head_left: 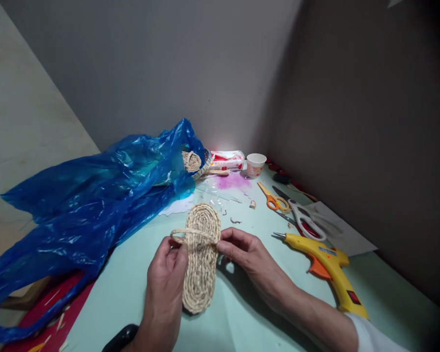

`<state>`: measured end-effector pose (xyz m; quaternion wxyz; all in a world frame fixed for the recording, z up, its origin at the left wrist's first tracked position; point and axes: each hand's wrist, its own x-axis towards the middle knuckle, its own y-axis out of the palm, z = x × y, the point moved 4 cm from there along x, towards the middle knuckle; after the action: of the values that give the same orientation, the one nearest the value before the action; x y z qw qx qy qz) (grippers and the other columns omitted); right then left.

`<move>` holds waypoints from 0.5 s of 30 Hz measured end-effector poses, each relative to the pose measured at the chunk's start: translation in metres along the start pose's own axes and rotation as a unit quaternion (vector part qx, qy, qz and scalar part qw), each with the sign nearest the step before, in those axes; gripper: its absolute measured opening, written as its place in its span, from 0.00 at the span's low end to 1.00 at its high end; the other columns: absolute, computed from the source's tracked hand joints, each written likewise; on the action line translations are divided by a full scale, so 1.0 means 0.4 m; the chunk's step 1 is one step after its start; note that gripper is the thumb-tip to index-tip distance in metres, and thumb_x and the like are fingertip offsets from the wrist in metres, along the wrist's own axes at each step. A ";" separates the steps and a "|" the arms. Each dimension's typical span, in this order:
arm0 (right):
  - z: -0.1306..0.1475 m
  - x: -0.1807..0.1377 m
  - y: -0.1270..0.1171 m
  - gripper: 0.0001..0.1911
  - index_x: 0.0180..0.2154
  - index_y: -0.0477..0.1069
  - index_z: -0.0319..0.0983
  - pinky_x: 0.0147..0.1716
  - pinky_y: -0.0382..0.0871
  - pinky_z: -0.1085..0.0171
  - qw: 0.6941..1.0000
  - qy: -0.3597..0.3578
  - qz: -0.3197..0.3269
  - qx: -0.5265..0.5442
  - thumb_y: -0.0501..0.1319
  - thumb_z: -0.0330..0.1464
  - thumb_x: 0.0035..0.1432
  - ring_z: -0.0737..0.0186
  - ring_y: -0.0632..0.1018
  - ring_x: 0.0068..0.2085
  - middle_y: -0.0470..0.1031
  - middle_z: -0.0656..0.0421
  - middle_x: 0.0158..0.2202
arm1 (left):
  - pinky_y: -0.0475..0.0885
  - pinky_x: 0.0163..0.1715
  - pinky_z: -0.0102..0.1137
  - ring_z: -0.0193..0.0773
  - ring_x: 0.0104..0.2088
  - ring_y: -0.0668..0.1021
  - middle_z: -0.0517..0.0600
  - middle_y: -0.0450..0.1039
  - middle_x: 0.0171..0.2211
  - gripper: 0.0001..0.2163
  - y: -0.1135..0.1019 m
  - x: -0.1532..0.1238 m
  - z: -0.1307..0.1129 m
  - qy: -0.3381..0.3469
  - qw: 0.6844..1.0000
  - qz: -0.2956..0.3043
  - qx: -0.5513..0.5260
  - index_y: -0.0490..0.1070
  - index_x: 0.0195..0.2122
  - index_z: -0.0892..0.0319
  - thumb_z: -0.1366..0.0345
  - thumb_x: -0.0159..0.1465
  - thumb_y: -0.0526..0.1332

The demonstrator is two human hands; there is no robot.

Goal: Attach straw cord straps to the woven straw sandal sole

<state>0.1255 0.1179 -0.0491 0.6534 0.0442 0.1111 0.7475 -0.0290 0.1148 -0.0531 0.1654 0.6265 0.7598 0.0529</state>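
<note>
A small woven straw slipper sole (200, 281), oval and coiled from twisted cord, is held between my two hands over the pale green table. A braided straw strap (196, 231) crosses its upper part, with a loop sticking out on the left. My left hand (166, 278) is closed on the sole's left edge, near that loop. On the other side, my right hand (247, 249) pinches the right edge where the strap meets it, thumb and forefinger together. The fingertips of both hands are partly hidden by the sole.
A yellow hot glue gun (328, 266) lies at the right, beside white-handled scissors (306, 220) and orange-handled scissors (273, 198). A paper cup (255, 166) and a red-and-white packet (227, 160) stand at the back. A blue plastic bag (95, 195) with woven pieces covers the left.
</note>
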 end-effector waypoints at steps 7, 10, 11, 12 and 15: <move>0.024 -0.006 -0.011 0.20 0.46 0.65 0.40 0.33 0.64 0.64 0.997 -0.026 -0.016 -0.075 0.66 0.41 0.56 0.65 0.70 0.35 0.69 0.60 0.38 | 0.71 0.30 0.29 0.37 0.28 0.78 0.43 0.73 0.24 0.07 -0.003 0.008 -0.009 0.014 0.999 -0.008 0.046 0.67 0.33 0.56 0.65 0.57 0.65; 0.053 -0.027 -0.011 0.19 0.51 0.64 0.43 0.37 0.66 0.62 0.961 -0.124 -0.055 -0.240 0.63 0.37 0.60 0.63 0.71 0.38 0.69 0.58 0.42 | 0.71 0.32 0.29 0.36 0.29 0.77 0.43 0.73 0.25 0.07 -0.002 0.009 -0.005 0.010 0.999 0.000 0.046 0.67 0.32 0.56 0.66 0.56 0.65; 0.062 -0.034 -0.006 0.16 0.49 0.65 0.43 0.38 0.66 0.62 0.944 -0.158 -0.053 -0.284 0.62 0.35 0.61 0.63 0.71 0.38 0.70 0.58 0.41 | 0.71 0.32 0.28 0.36 0.29 0.77 0.43 0.73 0.26 0.07 -0.002 0.009 -0.004 0.008 0.999 0.003 0.047 0.66 0.32 0.56 0.66 0.56 0.65; 0.067 -0.040 0.001 0.11 0.47 0.68 0.42 0.37 0.66 0.62 0.931 -0.184 -0.043 -0.314 0.61 0.34 0.62 0.63 0.71 0.37 0.70 0.59 0.40 | 0.71 0.33 0.28 0.35 0.30 0.77 0.43 0.74 0.26 0.07 -0.002 0.008 -0.003 0.008 0.999 0.007 0.048 0.66 0.31 0.56 0.67 0.56 0.65; 0.065 -0.045 0.013 0.05 0.36 0.70 0.40 0.35 0.64 0.63 0.916 -0.210 -0.016 -0.343 0.57 0.32 0.65 0.64 0.71 0.34 0.70 0.60 0.34 | 0.70 0.31 0.27 0.35 0.30 0.77 0.43 0.73 0.25 0.07 -0.004 0.006 -0.001 0.005 0.999 0.011 0.049 0.66 0.31 0.57 0.67 0.56 0.65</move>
<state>0.1287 0.1025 -0.0211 0.6489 -0.0285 -0.2909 0.7025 -0.0310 0.1167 -0.0535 0.1297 0.6421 0.7553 0.0203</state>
